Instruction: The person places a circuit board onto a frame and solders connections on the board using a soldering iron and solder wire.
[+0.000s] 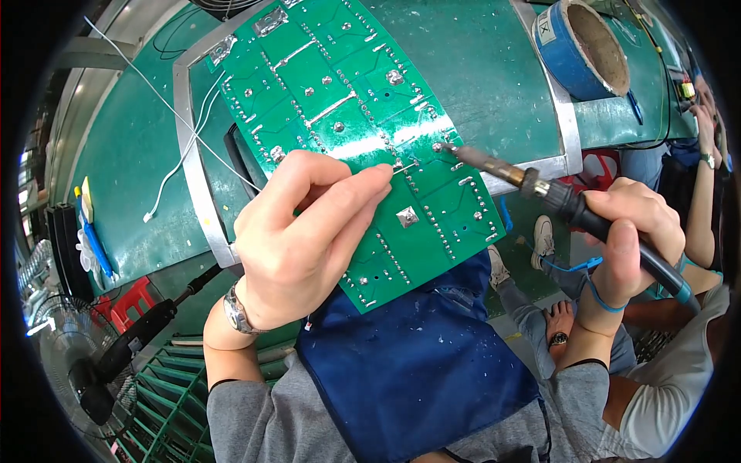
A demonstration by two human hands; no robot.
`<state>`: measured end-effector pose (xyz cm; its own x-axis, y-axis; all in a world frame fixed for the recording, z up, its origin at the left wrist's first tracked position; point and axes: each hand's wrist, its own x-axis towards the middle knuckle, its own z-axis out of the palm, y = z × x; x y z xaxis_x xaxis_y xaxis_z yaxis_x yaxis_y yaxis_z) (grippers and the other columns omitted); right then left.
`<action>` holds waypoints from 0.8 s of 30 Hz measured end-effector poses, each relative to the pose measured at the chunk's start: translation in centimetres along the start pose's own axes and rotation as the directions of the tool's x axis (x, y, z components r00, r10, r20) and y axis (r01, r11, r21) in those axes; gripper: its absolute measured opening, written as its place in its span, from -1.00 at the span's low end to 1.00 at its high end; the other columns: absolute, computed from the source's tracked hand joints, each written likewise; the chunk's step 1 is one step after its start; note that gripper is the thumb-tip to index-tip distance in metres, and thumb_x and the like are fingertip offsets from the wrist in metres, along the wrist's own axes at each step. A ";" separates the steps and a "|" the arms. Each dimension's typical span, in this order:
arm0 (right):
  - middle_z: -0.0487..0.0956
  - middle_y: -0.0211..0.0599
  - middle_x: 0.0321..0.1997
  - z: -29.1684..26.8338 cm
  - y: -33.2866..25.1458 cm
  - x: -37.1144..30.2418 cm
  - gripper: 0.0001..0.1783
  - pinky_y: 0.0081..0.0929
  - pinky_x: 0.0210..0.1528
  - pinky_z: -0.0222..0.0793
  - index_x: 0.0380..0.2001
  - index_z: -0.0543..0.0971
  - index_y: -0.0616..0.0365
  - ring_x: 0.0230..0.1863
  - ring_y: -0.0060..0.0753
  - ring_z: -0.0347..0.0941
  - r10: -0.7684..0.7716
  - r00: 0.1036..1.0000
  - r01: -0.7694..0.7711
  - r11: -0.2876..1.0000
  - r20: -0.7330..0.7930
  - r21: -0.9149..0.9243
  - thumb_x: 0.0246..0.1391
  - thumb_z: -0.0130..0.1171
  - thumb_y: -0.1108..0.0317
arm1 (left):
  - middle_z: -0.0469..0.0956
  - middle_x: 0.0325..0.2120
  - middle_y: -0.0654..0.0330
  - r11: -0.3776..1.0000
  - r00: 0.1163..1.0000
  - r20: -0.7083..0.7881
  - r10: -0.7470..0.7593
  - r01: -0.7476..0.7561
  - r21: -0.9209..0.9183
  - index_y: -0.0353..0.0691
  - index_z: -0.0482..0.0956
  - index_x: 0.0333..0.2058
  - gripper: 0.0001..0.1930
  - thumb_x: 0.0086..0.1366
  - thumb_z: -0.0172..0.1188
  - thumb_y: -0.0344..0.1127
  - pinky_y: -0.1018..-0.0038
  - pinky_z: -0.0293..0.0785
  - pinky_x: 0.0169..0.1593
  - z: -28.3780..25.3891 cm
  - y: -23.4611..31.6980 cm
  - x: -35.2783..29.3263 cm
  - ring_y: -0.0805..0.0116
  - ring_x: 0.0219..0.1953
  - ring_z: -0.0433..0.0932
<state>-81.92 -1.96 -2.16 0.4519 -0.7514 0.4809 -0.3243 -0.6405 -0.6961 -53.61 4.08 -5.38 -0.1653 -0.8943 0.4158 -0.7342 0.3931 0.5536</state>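
A large green circuit board (421, 247), its solder side up, lies tilted across the bench's near edge and reaches over my lap. My left hand (297, 220) is over the board's left part, its thumb and forefinger pinched on a thin silver wire (405, 167). The wire's free end lies along a row of solder joints. My right hand (637, 231) grips the black handle of a soldering iron (556, 197). Its tip comes in from the right, at or just above a shiny solder blob (438, 147); contact cannot be told.
A blue ring-shaped container (579, 58) stands at the back right, with a blue pen (634, 108) beside it. White wires (174, 112) cross the green bench (123, 177) on the left. A fan (93, 370) is at lower left. Another person (671, 370) sits close on my right.
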 end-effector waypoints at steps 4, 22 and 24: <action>0.52 -0.31 -0.70 0.5 0.5 0.3 -0.75 -0.62 -0.66 0.21 -0.42 0.65 0.28 -0.73 -0.52 0.36 -0.020 0.997 0.020 1.000 0.073 -0.010 -0.01 0.17 0.29 | 0.42 -0.47 0.26 1.000 1.000 0.015 -0.025 0.025 0.001 -0.21 0.69 -0.30 -0.75 -0.02 0.38 -0.57 0.59 0.28 -0.53 0.2 -0.1 0.0 0.52 -0.55 0.39; 0.60 -0.19 -0.38 -0.8 1.6 -1.2 -0.71 -0.73 -0.45 0.29 -0.23 0.61 0.42 -0.56 -0.63 0.38 0.115 0.860 -0.240 0.951 -0.497 -0.195 0.20 0.01 0.38 | 0.43 -0.46 0.31 0.996 0.996 -0.028 -0.084 0.084 0.007 -0.24 0.70 -0.30 -0.77 0.01 0.35 -0.61 0.68 0.19 -0.58 -0.9 -0.2 -0.5 0.66 -0.56 0.33; 0.62 -0.24 -0.34 -1.4 3.7 -0.9 -0.74 -0.73 -0.39 0.37 -0.19 0.62 0.38 -0.48 -0.63 0.44 -0.008 0.881 -0.220 0.877 -0.473 -0.426 0.21 0.09 0.38 | 0.43 -0.46 0.30 0.996 0.996 -0.017 -0.088 0.088 -0.008 -0.24 0.70 -0.30 -0.77 0.01 0.35 -0.61 0.68 0.19 -0.58 -0.8 -0.2 -0.7 0.66 -0.55 0.33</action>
<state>-84.66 -3.90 -4.41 0.0082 -0.7318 0.6815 -0.7382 -0.4641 -0.4895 -52.83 4.81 -5.18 -0.0889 -0.9216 0.3779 -0.7409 0.3148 0.5933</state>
